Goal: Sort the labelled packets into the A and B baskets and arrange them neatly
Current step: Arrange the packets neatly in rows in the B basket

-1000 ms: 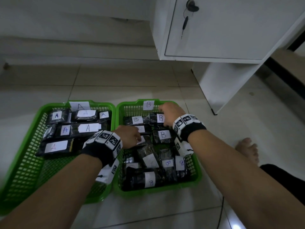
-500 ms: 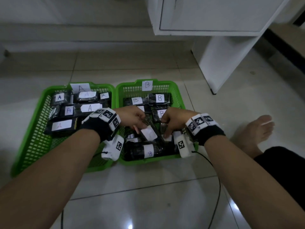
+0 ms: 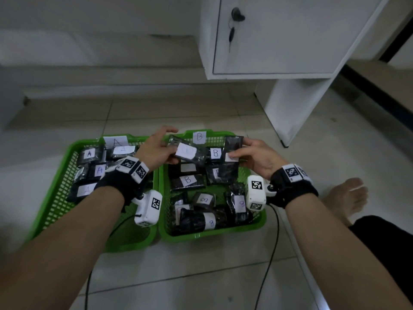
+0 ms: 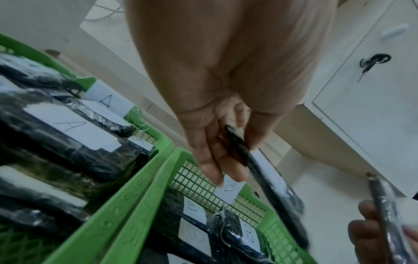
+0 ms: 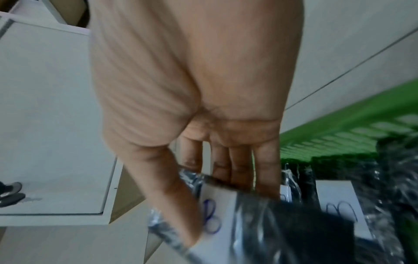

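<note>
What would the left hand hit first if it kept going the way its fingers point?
Likely the far wall of the B basket, near its B tag. The left hand holds a packet above the basket's far end, fingers pointing forward-right. Height over the rim is unclear; it might pass over.

Your head camera looks down at both baskets (image 3: 169,233); each wrist camera sits close behind its fingers (image 4: 210,160), and all three share the B basket (image 5: 353,125).
</note>
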`<action>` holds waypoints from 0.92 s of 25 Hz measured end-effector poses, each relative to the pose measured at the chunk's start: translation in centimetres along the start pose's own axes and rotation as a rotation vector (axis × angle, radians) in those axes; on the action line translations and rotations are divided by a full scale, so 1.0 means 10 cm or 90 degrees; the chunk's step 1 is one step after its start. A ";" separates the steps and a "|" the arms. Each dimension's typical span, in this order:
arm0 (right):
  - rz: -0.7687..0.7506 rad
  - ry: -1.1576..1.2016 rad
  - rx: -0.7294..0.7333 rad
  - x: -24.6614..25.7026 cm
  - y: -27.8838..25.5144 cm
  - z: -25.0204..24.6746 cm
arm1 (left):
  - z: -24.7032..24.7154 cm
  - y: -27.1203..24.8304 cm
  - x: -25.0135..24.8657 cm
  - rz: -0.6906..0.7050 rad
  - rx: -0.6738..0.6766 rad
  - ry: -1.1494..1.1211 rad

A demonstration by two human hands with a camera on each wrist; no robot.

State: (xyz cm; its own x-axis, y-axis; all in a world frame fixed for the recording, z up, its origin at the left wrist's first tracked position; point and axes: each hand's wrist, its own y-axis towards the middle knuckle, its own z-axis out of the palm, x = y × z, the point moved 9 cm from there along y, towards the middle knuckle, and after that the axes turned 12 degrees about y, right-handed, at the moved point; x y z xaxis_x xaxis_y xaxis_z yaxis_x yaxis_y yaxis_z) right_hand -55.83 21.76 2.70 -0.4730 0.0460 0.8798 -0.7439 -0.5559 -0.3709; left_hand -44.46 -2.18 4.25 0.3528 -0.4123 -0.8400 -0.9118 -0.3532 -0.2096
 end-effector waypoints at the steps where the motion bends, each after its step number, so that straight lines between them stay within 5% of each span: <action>1: -0.009 -0.002 -0.035 -0.01 0.01 -0.03 | -0.06 0.01 0.03 0.010 -0.029 0.018; 8: -0.018 -0.139 -0.172 -0.05 0.17 -0.17 | -0.07 0.15 0.08 0.080 -0.057 0.225; 16: -0.033 -0.336 -0.120 -0.09 0.30 -0.03 | 0.08 0.52 0.12 0.094 -0.144 0.516; 23: -0.125 -0.580 -0.103 0.00 0.45 0.17 | 0.19 0.79 0.17 0.067 -0.106 0.868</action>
State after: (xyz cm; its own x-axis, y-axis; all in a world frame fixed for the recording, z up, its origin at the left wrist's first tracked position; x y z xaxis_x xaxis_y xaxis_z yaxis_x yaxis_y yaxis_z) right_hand -58.38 17.83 1.48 0.1672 -0.5776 0.7990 -0.8602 -0.4815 -0.1680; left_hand -51.45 -4.10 0.23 0.2977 -0.8983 0.3232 -0.9451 -0.3251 -0.0332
